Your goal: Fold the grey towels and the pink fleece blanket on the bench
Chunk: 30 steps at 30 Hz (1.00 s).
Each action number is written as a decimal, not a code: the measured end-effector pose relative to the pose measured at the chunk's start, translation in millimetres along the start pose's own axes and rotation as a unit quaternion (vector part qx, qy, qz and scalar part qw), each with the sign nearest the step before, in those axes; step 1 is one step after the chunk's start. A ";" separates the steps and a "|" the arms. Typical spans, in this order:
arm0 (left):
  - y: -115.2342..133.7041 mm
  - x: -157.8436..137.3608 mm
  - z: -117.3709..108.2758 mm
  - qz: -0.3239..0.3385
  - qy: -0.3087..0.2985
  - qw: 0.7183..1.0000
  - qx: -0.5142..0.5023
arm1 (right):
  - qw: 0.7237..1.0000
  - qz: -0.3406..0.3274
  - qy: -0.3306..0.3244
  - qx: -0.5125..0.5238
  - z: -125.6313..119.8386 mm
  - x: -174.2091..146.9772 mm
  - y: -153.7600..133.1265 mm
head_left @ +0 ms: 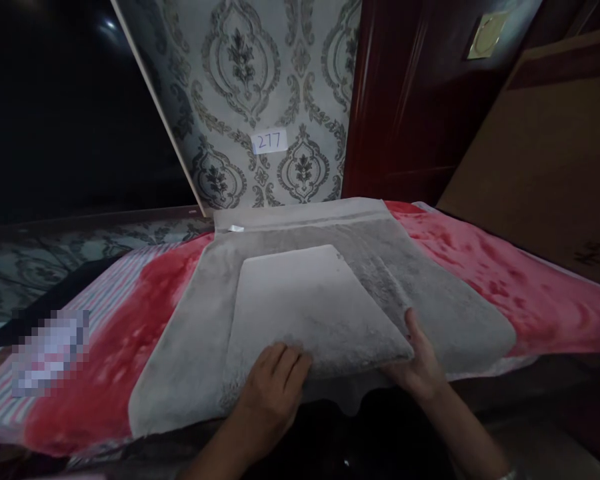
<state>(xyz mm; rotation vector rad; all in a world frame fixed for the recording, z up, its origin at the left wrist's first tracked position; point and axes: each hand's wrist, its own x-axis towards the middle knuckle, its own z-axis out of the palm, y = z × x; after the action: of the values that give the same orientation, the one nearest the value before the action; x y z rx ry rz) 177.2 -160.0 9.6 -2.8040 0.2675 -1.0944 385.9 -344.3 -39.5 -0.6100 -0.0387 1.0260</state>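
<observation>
A folded grey plush cloth (300,303) lies on a larger spread of grey plush fabric (185,360); I cannot tell whether the two are one piece. My left hand (277,383) has its fingers curled over the near edge of the folded cloth, close to the middle. At the near right corner, my right hand (420,363) holds the cloth from below, its thumb pointing up beside the edge and its fingers hidden underneath. The near edge appears slightly raised. A small white tag (236,229) shows at the far left of the grey fabric.
Red and pink patterned fabric (485,280) extends under the grey spread on both sides. Striped cloth (145,267) lies at left. A dark screen (70,107) stands at back left, a cardboard box (555,153) at right. Behind is patterned wallpaper with a "277" label (270,141).
</observation>
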 end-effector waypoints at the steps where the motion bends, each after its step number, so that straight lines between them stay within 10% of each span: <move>1: 0.3 -1.7 -1.4 0.003 0.004 1.000 -0.003 | 0.999 0.017 -0.013 -0.024 -0.5 4.5 -3.5; 7: 2.8 -17.5 0.9 0.009 0.024 1.000 -0.018 | 0.988 0.091 -0.078 -0.095 27.4 40.9 -27.2; 14: 10.6 -28.7 0.2 0.008 -0.020 0.998 -0.051 | 0.984 0.132 -0.006 -0.119 22.8 69.3 -31.1; 19: -26.7 -36.1 -15.8 -0.176 -0.038 0.969 -0.167 | 0.972 0.191 0.008 -0.138 12.2 68.9 -30.1; 21: -54.0 -36.0 -16.0 -0.351 0.033 0.913 -0.205 | 0.971 0.196 0.045 -0.130 17.0 67.7 -30.6; 24: -90.3 -31.7 -12.3 -0.586 0.084 0.719 -0.363 | 0.970 0.193 0.093 -0.113 27.9 65.2 -30.4; 27: -111.9 -25.3 -10.7 -0.679 0.113 0.527 -0.498 | 0.973 0.180 0.103 -0.104 33.9 62.8 -29.7; 30: -126.5 -19.8 -10.9 -0.685 0.099 0.455 -0.560 | 0.971 0.189 0.085 -0.122 32.7 62.8 -29.8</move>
<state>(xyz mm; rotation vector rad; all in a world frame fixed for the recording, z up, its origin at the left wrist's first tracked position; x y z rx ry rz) 170.7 -32.8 26.6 -3.4897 -2.8126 -1.8061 432.8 -289.5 -13.1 -0.9538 0.1079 1.3449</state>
